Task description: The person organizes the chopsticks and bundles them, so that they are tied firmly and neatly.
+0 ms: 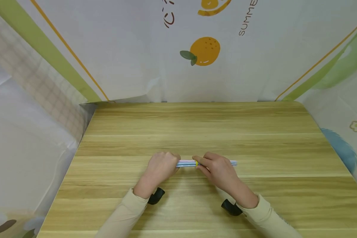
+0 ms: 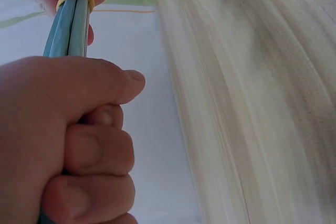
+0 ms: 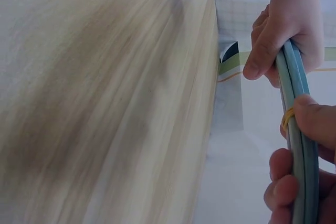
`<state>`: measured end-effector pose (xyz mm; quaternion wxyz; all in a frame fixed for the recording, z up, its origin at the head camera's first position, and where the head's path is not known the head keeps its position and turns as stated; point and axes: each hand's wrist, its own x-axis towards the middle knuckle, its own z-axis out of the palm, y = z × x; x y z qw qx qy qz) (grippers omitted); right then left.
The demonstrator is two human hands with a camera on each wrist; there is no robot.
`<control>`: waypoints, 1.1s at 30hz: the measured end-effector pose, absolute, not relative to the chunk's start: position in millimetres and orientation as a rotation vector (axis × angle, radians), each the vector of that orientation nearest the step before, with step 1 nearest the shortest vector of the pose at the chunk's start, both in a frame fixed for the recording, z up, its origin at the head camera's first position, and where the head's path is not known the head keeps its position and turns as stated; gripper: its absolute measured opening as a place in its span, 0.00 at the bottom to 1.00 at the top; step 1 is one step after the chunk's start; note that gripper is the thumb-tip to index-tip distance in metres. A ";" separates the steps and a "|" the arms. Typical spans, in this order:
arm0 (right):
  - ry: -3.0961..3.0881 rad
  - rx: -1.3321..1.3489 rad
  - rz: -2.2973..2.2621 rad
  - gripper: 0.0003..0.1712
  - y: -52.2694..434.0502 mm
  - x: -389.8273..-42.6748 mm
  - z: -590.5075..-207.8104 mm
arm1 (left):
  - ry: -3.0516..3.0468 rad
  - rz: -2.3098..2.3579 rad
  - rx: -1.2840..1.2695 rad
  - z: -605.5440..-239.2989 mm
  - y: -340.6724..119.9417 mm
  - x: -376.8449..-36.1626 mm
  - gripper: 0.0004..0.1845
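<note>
A bundle of slim sticks [image 1: 186, 163], pale blue and pink, is held level above the table; their exact kind is not clear. My left hand [image 1: 163, 166] grips its left end in a fist, fingers curled round it in the left wrist view. A yellow rubber band [image 1: 197, 163] circles the bundle near its middle. My right hand [image 1: 221, 170] pinches the bundle at the band [image 3: 287, 118], thumb on one side and curled fingers on the other. The bundle's right end sticks out past the right hand; its left end is hidden inside the left fist.
A wood-grain table [image 1: 196, 132] spreads beneath both hands. Behind it hangs a white cloth [image 1: 131, 59] printed with oranges and lettering; more patterned cloth covers both sides. Black wrist mounts [image 1: 156, 196] show below the forearms.
</note>
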<state>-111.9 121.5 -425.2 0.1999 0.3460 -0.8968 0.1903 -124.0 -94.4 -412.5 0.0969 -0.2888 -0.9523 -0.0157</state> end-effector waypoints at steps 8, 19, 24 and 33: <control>-2.553 0.971 0.529 0.19 119.4 -113.7 -426.0 | -2.855 -0.094 -0.830 -415.6 -96.6 -124.6 0.13; -2.672 0.933 0.668 0.13 126.8 -122.8 -435.6 | -2.907 -0.233 -0.873 -427.4 -101.9 -131.4 0.21; -2.679 0.916 0.678 0.12 127.1 -127.6 -444.8 | -2.930 -0.367 -0.917 -435.3 -103.9 -137.1 0.17; -2.761 0.886 0.731 0.12 128.2 -132.8 -458.3 | -2.857 -0.418 -0.979 -441.1 -107.1 -139.6 0.10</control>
